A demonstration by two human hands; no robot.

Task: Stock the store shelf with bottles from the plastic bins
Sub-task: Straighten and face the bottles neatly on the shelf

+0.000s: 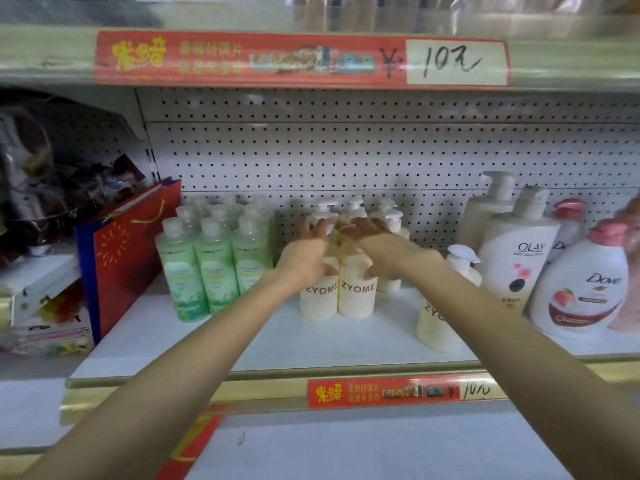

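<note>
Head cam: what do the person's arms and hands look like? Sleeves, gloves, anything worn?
The left forearm and right forearm are bare to the frame edge; no sleeve shows. The left hand and right hand wear no gloves. No watch, bracelet or ring visible; blur could hide a thin ring.

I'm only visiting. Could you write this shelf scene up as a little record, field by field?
Place: store shelf, pegboard back
Left hand: holds left front ZYOME bottle by its top
Right hand: holds right front ZYOME bottle by its top
Behind: more cream pump bottles
Left side: green bottles, red gift bag
Right side: lone ZYOME bottle, Olay bottle, Dove bottle
</note>
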